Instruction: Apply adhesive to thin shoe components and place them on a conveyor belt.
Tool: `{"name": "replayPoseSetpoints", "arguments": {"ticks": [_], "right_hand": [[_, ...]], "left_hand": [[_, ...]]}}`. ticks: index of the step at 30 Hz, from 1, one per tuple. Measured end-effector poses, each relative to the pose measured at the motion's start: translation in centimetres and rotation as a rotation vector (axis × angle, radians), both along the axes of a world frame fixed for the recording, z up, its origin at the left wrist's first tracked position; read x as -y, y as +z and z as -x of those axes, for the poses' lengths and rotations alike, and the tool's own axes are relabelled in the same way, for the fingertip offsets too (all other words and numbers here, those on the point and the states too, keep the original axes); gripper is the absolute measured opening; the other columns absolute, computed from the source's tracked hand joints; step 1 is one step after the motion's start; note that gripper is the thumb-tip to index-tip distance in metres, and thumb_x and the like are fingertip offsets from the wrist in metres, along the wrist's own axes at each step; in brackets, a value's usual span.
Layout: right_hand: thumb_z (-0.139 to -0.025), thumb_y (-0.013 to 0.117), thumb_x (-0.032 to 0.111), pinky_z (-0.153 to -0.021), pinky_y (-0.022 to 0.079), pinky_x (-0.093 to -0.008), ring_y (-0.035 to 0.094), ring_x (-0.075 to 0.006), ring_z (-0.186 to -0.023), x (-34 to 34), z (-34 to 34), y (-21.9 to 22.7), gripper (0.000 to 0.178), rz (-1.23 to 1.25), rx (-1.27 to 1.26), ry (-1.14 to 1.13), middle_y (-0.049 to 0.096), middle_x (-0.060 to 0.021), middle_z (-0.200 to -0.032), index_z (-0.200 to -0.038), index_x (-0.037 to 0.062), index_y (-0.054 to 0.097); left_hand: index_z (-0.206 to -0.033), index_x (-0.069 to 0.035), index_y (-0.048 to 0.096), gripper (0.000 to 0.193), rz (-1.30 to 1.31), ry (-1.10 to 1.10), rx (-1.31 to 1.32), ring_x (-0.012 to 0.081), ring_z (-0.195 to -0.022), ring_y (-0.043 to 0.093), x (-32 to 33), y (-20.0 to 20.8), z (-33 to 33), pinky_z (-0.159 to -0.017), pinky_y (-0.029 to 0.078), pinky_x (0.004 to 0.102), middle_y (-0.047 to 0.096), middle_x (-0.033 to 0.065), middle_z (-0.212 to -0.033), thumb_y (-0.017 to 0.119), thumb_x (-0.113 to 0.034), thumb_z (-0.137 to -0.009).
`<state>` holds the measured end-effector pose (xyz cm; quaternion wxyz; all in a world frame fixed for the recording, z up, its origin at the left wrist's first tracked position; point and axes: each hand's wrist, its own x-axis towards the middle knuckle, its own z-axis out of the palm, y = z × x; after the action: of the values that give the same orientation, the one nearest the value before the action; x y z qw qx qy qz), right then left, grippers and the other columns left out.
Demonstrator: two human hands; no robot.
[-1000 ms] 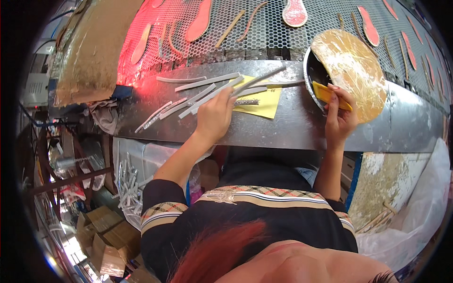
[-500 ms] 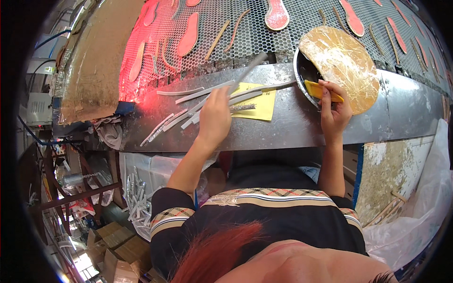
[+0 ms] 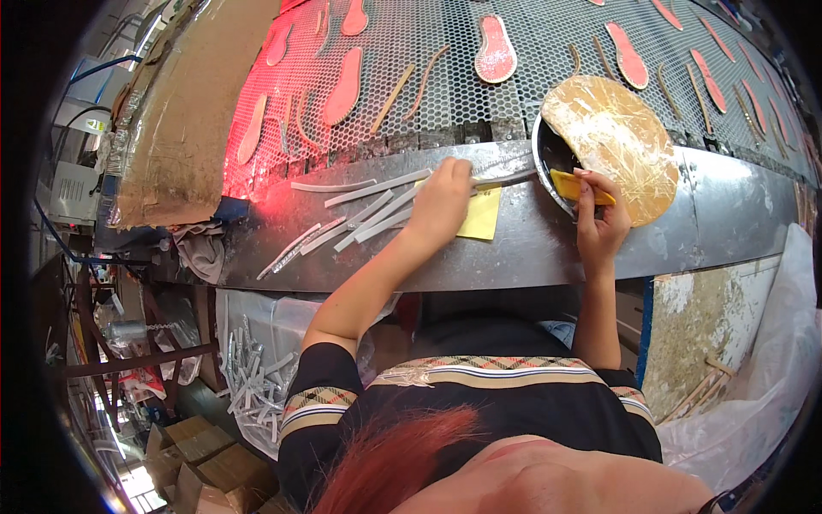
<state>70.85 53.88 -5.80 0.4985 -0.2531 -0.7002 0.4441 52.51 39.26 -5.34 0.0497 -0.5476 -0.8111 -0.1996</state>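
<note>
My left hand (image 3: 441, 206) is closed, fingertips pinched together above a yellow sheet of paper (image 3: 481, 216). A grey strip, blurred by motion, seems to run rightward from those fingertips. Beneath and left of this hand lie several pale grey strips (image 3: 377, 190) on the metal table, with a shiny silver one (image 3: 300, 244) among them. My right hand (image 3: 604, 224) grips a small yellow scraper (image 3: 582, 187) at the edge of a dark-insided bowl (image 3: 539, 154). Over most of the bowl sits a round tan board (image 3: 638, 137) streaked with whitish dried strands.
Beyond the metal table (image 3: 360, 248) stretches a mesh bed (image 3: 445, 94) carrying pink sole-shaped pieces (image 3: 344, 86) and thin curved strips. Cardboard (image 3: 193, 111) stands at the left. A clear plastic bag (image 3: 257, 377) of grey strips hangs below, above cardboard boxes (image 3: 201, 463).
My left hand has moved right and slightly up, swinging its grey strip from pointing away to pointing rightward. My right hand keeps the scraper at the bowl. The whole view has shifted slightly.
</note>
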Motion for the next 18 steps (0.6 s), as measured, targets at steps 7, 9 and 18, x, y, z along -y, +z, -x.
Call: {"name": "replayPoseSetpoints", "arguments": {"ticks": [7,9,18], "right_hand": [[-0.088,0.058,0.0,-0.078,0.05,-0.0273,0.066,-0.0177,-0.087,0.1,-0.1,0.7,0.009,-0.005,0.033,-0.032,0.068,-0.0109,-0.092,-0.096,-0.0004,0.062],[-0.088,0.058,0.0,-0.077,0.05,-0.0272,0.066,-0.0177,-0.086,0.1,-0.2,0.8,0.01,-0.002,0.035,-0.04,0.068,-0.0109,-0.092,-0.097,-0.0003,0.062],[-0.087,0.058,0.0,-0.075,0.05,-0.0266,0.066,-0.0177,-0.084,0.0,0.0,0.8,0.01,-0.001,0.031,-0.029,0.068,-0.0112,-0.092,-0.097,-0.0013,0.061]], "left_hand": [[-0.096,-0.002,0.057,0.025,0.139,0.028,0.1,0.0369,-0.08,0.06,-1.1,0.3,0.3,-0.068,0.049,0.0464,0.053,0.016,-0.094,0.065,-0.016,-0.078],[-0.095,-0.002,0.057,0.024,0.14,0.062,0.055,0.0373,-0.079,0.06,-1.0,0.8,1.1,-0.068,0.049,0.0462,0.053,0.016,-0.094,0.065,-0.017,-0.078],[-0.092,0.002,0.046,0.019,0.055,0.161,0.01,0.0408,-0.075,0.06,-1.8,-0.4,1.5,-0.065,0.049,0.0493,0.056,0.0214,-0.088,0.052,-0.013,-0.081]]}}
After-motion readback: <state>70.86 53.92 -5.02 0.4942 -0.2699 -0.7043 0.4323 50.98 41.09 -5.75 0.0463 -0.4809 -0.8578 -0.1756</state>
